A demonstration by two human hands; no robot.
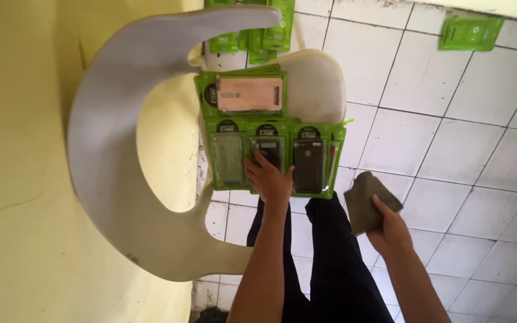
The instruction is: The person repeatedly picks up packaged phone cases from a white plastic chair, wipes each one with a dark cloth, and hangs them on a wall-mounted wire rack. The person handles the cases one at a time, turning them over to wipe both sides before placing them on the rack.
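Note:
My left hand [268,179] rests flat on the middle one of three green phone-case packages [267,157] that lie in a row on the seat of a white plastic chair [106,155]. The package to its left [228,157] holds a clear case, the one to its right [310,162] a black case. Behind them lies a fourth green package [249,93] with a pink case. My right hand [390,230] hangs over the floor to the right, closed on a dark grey cloth [366,200]. My dark trouser legs [330,263] show below.
The chair's curved backrest sweeps round the left side, close to a yellow wall [13,179]. More green packages [258,33] lie on the white tiled floor behind the chair, and one [470,31] lies at the top right near the wall.

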